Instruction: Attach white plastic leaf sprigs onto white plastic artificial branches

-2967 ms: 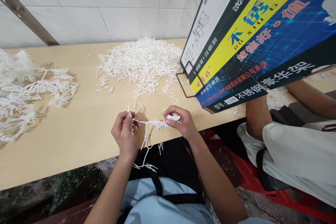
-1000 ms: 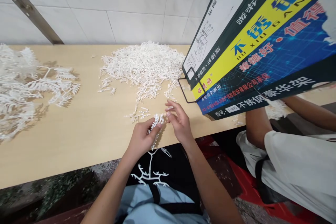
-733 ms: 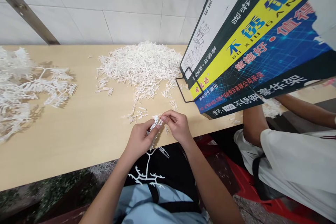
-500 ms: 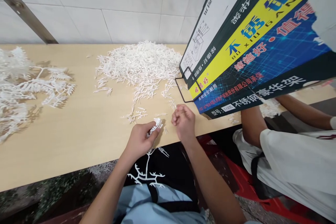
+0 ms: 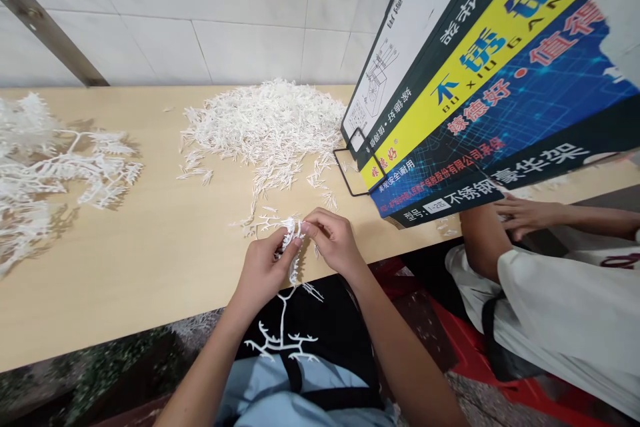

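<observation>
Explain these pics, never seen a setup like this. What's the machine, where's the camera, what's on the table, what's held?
There's no machine: these are a person's bare hands, filmed by one camera worn on the head, looking forward and down. On the table lie a pile of small white pieces near the wall and a heap of white branching sprigs at far left. A large printed box is at right; past it, a co-worker's hand shows. The left hand holds a white sprig whose lower part hangs past the table edge. The right hand has its fingertips at the sprig's upper end; whether they pinch it is too small to tell.
</observation>
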Motion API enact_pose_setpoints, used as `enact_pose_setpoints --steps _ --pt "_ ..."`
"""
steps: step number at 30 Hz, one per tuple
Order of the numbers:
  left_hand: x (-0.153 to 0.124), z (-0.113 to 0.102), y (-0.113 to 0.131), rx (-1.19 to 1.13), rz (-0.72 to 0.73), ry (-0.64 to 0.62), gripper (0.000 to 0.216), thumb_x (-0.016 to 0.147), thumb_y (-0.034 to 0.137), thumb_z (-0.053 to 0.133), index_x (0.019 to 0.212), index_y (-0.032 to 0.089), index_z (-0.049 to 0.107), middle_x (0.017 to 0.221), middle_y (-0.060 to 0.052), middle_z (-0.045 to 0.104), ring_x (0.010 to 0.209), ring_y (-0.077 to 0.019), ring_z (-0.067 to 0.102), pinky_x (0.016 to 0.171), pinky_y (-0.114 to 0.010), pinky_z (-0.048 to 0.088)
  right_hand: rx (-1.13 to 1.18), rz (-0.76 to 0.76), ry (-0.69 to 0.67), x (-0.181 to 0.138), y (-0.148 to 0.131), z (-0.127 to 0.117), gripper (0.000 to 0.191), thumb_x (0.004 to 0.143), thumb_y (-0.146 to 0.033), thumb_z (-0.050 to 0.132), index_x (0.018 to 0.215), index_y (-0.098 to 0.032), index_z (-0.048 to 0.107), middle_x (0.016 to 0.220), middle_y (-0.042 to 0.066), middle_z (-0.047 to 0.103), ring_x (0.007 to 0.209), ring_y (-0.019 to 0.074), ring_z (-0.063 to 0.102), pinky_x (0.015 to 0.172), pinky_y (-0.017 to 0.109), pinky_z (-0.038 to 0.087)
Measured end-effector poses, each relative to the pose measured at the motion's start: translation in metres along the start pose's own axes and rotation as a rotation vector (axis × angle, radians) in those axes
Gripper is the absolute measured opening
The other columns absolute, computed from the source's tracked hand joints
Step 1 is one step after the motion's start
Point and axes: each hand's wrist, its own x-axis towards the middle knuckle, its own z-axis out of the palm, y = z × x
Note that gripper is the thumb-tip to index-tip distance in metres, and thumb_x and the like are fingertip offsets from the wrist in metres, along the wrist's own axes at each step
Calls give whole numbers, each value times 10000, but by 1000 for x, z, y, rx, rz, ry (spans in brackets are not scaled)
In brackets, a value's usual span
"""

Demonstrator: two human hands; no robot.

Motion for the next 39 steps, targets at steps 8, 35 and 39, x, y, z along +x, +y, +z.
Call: enact_pose_setpoints --steps 8,35,39 --pt "-1 -2 0 36 43 -80 433 998 452 533 673 202 395 568 64 344 538 -109 366 563 -267 250 423 277 442 6 18 -4 248 998 -355 508 797 -230 582 697 -8 588 577 154 551 571 291 494" --pt "-5 1 -5 -115 -40 113 407 994 501 544 727 213 434 612 54 382 569 -118 381 552 -254 295 203 131 187 2 12 -1 276 992 -385 630 1228 -255 691 1070 65 734 846 179 687 741 298 552" --pt "-3 3 -6 -167 -36 104 378 1005 521 539 807 198 546 633 46 446 586 -127 408 559 -256 316 94 37 -55 -1 -1 -1 244 988 -406 665 1169 -275 764 1126 61 765 1002 224 714 840 328 549"
